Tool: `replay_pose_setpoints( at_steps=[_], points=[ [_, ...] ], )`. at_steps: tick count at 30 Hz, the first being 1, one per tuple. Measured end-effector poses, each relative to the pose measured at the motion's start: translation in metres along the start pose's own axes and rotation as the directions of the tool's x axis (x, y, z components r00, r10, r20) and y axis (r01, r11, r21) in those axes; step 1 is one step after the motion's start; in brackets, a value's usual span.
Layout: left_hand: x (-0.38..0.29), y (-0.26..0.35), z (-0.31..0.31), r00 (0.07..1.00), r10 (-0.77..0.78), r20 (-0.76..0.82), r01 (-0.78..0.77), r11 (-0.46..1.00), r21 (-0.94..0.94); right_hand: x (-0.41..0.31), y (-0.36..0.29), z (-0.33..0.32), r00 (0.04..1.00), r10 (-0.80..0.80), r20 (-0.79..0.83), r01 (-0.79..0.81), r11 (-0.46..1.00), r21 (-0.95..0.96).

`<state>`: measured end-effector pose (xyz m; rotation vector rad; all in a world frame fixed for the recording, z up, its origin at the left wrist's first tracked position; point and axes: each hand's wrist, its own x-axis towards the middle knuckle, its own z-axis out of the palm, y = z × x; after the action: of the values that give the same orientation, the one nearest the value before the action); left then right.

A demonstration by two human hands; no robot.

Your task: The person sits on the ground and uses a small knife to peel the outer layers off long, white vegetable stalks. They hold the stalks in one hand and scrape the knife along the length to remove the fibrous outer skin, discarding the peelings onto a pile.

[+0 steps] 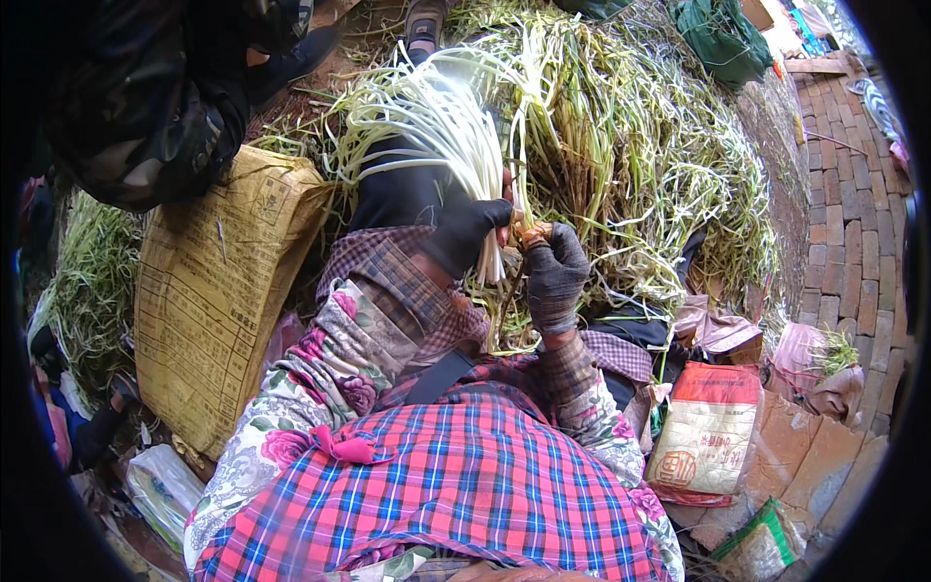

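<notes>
My left hand [469,229], in a dark fingertip-free glove, grips a thick bunch of long white plant stalks [444,131]. Their loose ends fan out up and to the left, while the cut-looking ends [491,263] poke out below the hand. Close beside it, my right hand [556,273], in a worn grey glove, pinches a yellowish leafy stalk [525,193] near its brownish lower end. The fingertips of both hands nearly meet. Beyond them lies a big heap of green and straw-coloured long-leaved plants [625,145].
A yellow woven sack [211,284] with printing leans at left, beside another person's camouflage-clad leg [160,94]. A shoe [425,25] shows at the top. At right lie a printed red-and-white bag [702,433], flattened cardboard [789,451] and brick paving [847,240]. A green sack [720,40] stands beyond the heap.
</notes>
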<state>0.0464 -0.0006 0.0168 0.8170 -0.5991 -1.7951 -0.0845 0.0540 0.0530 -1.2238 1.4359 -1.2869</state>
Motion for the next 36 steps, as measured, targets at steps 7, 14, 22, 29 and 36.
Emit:
replay_pose_setpoints(
  at_steps=[7,14,22,29,36],
  points=[
    [-0.001,-0.001,0.001,1.000,-0.015,-0.022,0.015,1.000,0.008,-0.005,0.028,0.001,0.986,-0.162,-0.030,0.154,0.972,-0.179],
    [0.002,-0.002,-0.001,0.999,-0.012,-0.031,0.010,0.998,-0.061,-0.013,0.043,-0.008,0.974,-0.226,0.028,0.225,0.936,-0.273],
    [0.003,0.017,-0.005,1.000,-0.015,-0.012,0.014,0.995,-0.104,-0.028,0.059,-0.050,0.984,-0.176,0.037,0.178,0.927,-0.329],
    [-0.003,0.033,-0.006,0.997,0.082,0.000,-0.079,0.965,-0.248,-0.045,0.064,-0.142,0.960,-0.258,-0.105,0.159,0.817,-0.554],
    [0.004,0.023,-0.021,0.998,-0.035,0.058,0.049,0.966,-0.253,-0.044,0.077,-0.296,0.892,-0.301,-0.336,-0.079,0.629,-0.773]
  ],
)
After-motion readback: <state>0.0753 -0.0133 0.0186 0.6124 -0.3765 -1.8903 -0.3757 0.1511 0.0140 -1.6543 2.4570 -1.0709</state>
